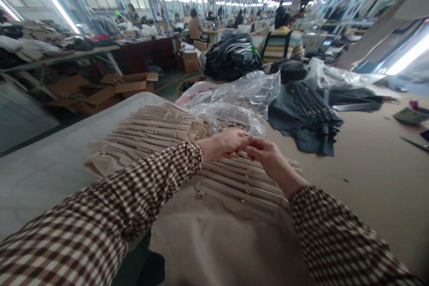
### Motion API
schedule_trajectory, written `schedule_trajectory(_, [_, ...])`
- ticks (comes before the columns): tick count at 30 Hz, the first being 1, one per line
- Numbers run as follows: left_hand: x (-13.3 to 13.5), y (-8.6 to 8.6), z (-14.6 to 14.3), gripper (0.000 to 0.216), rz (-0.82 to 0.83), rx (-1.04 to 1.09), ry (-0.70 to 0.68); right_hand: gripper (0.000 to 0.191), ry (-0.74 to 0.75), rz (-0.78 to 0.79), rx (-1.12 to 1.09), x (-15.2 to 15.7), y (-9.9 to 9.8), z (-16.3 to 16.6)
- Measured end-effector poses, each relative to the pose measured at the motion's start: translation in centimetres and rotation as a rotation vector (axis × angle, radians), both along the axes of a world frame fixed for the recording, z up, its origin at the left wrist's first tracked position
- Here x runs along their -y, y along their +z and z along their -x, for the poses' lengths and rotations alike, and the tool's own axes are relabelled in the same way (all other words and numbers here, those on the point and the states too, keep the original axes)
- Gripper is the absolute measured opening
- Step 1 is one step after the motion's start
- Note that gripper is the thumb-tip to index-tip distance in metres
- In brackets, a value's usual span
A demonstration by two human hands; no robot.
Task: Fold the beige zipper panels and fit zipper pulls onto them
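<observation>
My left hand [228, 143] and my right hand [264, 152] meet at the fingertips above a stack of beige fabric panels [217, 219]. Both have their fingers closed in a pinch; whatever is between them is too small to make out. The panels overlap in steps, each with a zipper [231, 196] and a small gold-coloured ring or pull. A second row of beige zippered pieces [147, 132] lies left of my left hand. Just beyond my hands, a clear plastic bag [248, 94] holds many small beige pieces.
Dark zippered panels [301, 111] lie on the table at the back right, near scissors [414, 144] and a small container [411, 115]. Open cardboard boxes [100, 89] stand on the floor at left. A co-worker in a striped top [281, 44] sits beyond the dark pile [231, 58].
</observation>
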State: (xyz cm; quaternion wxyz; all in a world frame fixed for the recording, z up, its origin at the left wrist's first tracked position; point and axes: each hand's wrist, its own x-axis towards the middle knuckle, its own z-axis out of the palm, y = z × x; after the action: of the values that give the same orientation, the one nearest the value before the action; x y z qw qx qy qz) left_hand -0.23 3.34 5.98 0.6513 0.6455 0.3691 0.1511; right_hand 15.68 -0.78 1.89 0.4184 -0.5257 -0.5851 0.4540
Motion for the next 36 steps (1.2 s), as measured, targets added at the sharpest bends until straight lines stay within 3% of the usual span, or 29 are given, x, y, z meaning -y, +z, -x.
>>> schedule_trajectory(4, [0.0,-0.7,-0.1,0.07,0.119,0.142,0.018,0.036,-0.057,0.139,-0.508,1.2,0.9,1.7])
schedule_trajectory(7, [0.1,-0.7,-0.4,0.07,0.177,0.169,0.027,0.04,-0.063,0.226,-0.651,1.8,1.1,2.4])
schedule_trajectory(11, [0.4,-0.1,-0.4,0.063,0.187,0.199,0.018,0.044,-0.157,0.131,-0.679,1.5,1.1,1.8])
schedule_trajectory(15, [0.4,0.0,-0.3,0.052,0.112,0.097,0.103,0.04,-0.207,0.015,-0.388,0.8,1.1,-0.2])
schedule_trajectory(19, [0.8,-0.1,-0.6,0.05,0.129,-0.028,0.122,0.019,-0.187,-0.189,0.282,1.3,0.7,-1.7])
schedule_trajectory(21, [1.2,0.1,-0.9,0.046,0.096,-0.109,0.092,0.014,-0.175,-0.29,0.507,1.9,0.4,-2.0])
schedule_trajectory(24, [1.6,0.5,-1.3,0.033,-0.052,-0.276,0.039,0.017,-0.122,-0.289,0.558,2.4,-0.2,-2.3])
schedule_trajectory(28, [1.1,0.4,-1.6,0.018,-0.219,-0.401,-0.003,0.019,-0.03,-0.102,0.573,2.4,-0.9,-3.1])
schedule_trajectory(32, [0.3,-0.2,-2.3,0.026,-0.392,-0.48,-0.04,0.019,0.026,-0.04,0.8,2.0,-1.3,-3.5])
schedule_trajectory(36, [0.1,-0.5,-2.9,0.035,-0.498,-0.517,-0.063,0.02,0.044,-0.042,0.875,2.0,-1.3,-3.2])
